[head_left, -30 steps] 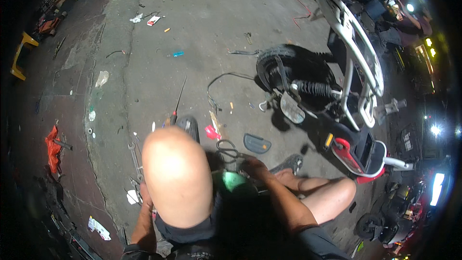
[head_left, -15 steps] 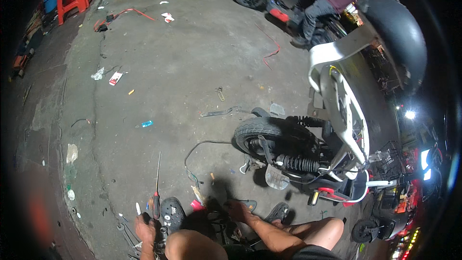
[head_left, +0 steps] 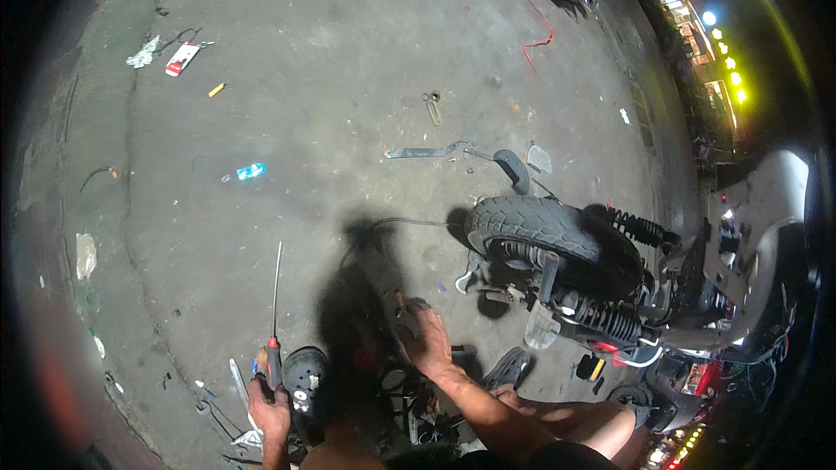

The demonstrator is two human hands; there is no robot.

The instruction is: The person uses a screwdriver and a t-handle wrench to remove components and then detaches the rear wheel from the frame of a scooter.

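My left hand [head_left: 268, 409] is low at the left, its fingers closed around the butt end of a screwdriver [head_left: 273, 364]. That tool has a red and black handle and a long thin shaft pointing away from me. My right hand [head_left: 427, 344] reaches in front of my knees with fingers stretched out and apart. Dark metal parts [head_left: 409, 400] lie in shadow below it, too dim to name. Beside the screwdriver rests my black clog [head_left: 305, 379]. Several wrenches [head_left: 218, 418] lie on the floor left of my left hand.
A scooter's rear wheel [head_left: 557, 239] with black shock absorbers [head_left: 605, 318] stands to the right, close to my right arm. Further off are a long metal tool [head_left: 422, 152], a blue packet [head_left: 251, 171], a red and white box [head_left: 183, 59] and a red strip [head_left: 540, 39]. A black cable [head_left: 409, 221] runs toward the wheel.
The view has tilted and shifted, so the floor litter sits higher and the scooter further right. My left hand has moved onto the screwdriver handle. My right hand's fingers have straightened out.
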